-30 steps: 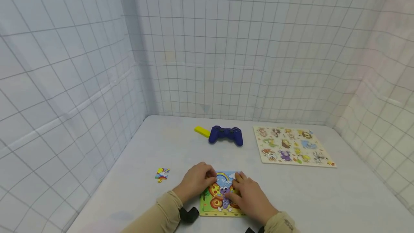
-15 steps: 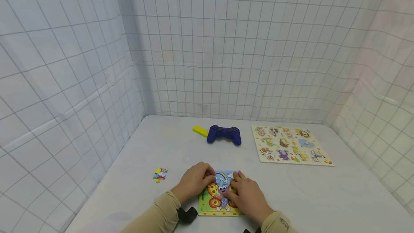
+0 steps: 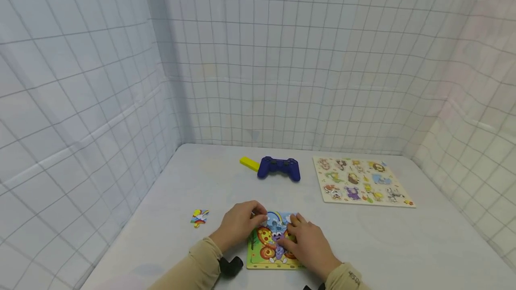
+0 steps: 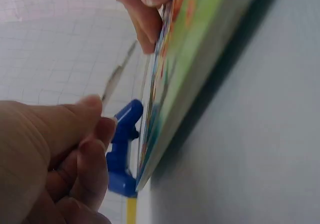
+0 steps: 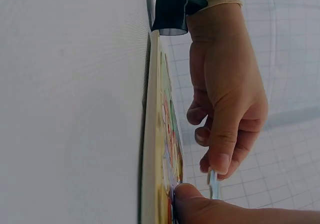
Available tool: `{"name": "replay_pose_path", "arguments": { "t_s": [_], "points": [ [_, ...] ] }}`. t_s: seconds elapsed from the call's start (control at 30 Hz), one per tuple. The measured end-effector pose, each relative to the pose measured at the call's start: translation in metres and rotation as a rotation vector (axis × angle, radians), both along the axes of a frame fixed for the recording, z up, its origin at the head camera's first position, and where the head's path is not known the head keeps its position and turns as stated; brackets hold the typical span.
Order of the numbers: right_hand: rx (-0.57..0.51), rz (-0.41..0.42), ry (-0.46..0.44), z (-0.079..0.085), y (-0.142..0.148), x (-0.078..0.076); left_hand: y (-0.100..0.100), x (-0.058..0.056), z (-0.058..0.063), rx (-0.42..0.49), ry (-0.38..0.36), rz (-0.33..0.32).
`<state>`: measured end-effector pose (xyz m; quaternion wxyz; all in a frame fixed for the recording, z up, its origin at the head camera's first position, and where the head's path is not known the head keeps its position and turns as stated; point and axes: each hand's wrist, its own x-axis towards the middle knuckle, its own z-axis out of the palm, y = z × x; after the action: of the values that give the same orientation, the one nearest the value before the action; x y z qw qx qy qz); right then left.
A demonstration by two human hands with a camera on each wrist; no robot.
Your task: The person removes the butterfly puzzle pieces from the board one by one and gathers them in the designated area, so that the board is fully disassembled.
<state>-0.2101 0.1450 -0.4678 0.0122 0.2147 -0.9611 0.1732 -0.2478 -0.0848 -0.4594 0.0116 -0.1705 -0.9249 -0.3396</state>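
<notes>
A small square jigsaw puzzle with a purple cartoon butterfly lies on the white table in the head view. Between thumb and fingertips, my left hand pinches a thin jigsaw piece with a rainbow on it. That piece stands tilted, raised off the board at its top left, in the left wrist view. My right hand rests on the puzzle's right side, its thumb touching the picture near the middle and its fingers near the upper right corner. This hand covers the puzzle's right part.
A loose jigsaw piece lies on the table to the left. Beyond the puzzle are a blue game controller and a yellow block. An animal peg board lies at the back right. Gridded white cloth walls enclose the table.
My left hand has shifted slightly up and left, tilting the rainbow piece up so that more of the blue area beneath shows. The right hand stays on the puzzle.
</notes>
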Motion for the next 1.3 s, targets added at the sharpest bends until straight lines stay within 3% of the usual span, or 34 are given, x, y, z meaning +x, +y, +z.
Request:
{"name": "replay_pose_path", "arguments": {
  "t_s": [0.17, 0.37, 0.57, 0.67, 1.0, 1.3],
  "points": [
    [-0.002, -0.008, -0.020, 0.001, -0.002, 0.001, -0.020, 0.001, 0.012, 0.009, 0.028, 0.089],
    [0.006, -0.001, -0.017, 0.000, -0.003, 0.003, -0.058, 0.005, 0.022, 0.008, 0.037, 0.164],
    [-0.020, 0.012, -0.018, 0.001, 0.002, 0.003, -0.112, 0.008, 0.027, -0.100, 0.017, 0.197],
    [-0.034, -0.009, -0.033, 0.002, 0.005, 0.001, -0.128, 0.005, 0.026, -0.157, 0.002, 0.187],
    [-0.061, -0.038, -0.040, 0.000, 0.006, 0.000, -0.127, -0.002, 0.022, -0.259, -0.040, 0.137],
    [-0.069, -0.031, -0.057, -0.001, 0.002, 0.000, -0.132, -0.002, 0.013, -0.295, -0.042, 0.158]
  ]
}}
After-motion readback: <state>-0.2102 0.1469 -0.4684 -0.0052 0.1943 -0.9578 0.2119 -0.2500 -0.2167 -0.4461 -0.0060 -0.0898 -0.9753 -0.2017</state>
